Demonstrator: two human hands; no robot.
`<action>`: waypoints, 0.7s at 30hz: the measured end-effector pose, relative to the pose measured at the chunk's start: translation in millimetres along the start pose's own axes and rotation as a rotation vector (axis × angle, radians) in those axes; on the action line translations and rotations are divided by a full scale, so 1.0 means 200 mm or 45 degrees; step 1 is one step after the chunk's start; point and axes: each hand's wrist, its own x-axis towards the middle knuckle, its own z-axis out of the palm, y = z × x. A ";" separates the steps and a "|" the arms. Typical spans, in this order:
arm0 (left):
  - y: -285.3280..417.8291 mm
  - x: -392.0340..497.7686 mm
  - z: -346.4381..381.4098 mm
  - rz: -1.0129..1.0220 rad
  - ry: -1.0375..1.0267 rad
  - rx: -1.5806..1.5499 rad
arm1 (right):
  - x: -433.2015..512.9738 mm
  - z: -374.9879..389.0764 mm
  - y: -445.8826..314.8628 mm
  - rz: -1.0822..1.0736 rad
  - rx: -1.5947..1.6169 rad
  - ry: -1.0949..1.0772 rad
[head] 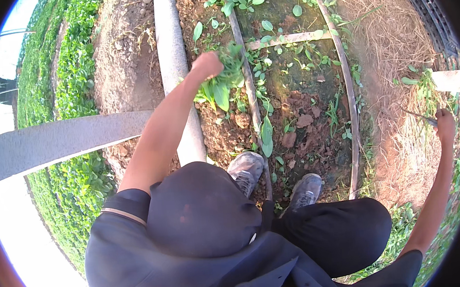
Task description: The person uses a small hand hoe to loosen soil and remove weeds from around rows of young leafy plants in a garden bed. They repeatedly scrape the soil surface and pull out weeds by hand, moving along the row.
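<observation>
My left hand [208, 65] is closed around a bunch of leafy green plants [219, 91], over the soil strip between a pale concrete beam and a thin wooden strip. Its foliage blurs where it overlaps the strip. Far out to the right, my right hand [445, 122] grips a slim hand tool with a narrow, dark blade [419, 115], which points left above dry straw. My fist hides the tool's handle, so its exact kind is unclear. Uprooted-looking greens [424, 88] lie just beyond that hand.
Between my shoes [248, 170] runs the wooden strip [250, 90], with a second strip [345, 79] farther right. The concrete beam [171, 39] meets a concrete post [65, 139] at left. Dense crop rows [74, 66] grow beyond. Black plastic crates or trays [428, 5] stand upper right.
</observation>
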 end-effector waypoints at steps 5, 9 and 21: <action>0.29 -0.23 0.57 0.320 0.047 -0.376 | -0.11 0.02 0.25 -0.068 -0.161 0.110; -0.02 0.08 0.68 0.160 -0.008 -1.172 | -0.05 0.22 0.28 -0.233 -0.111 0.261; 2.39 -0.71 0.06 0.590 -0.395 -1.694 | -0.78 0.56 0.88 0.090 0.292 0.274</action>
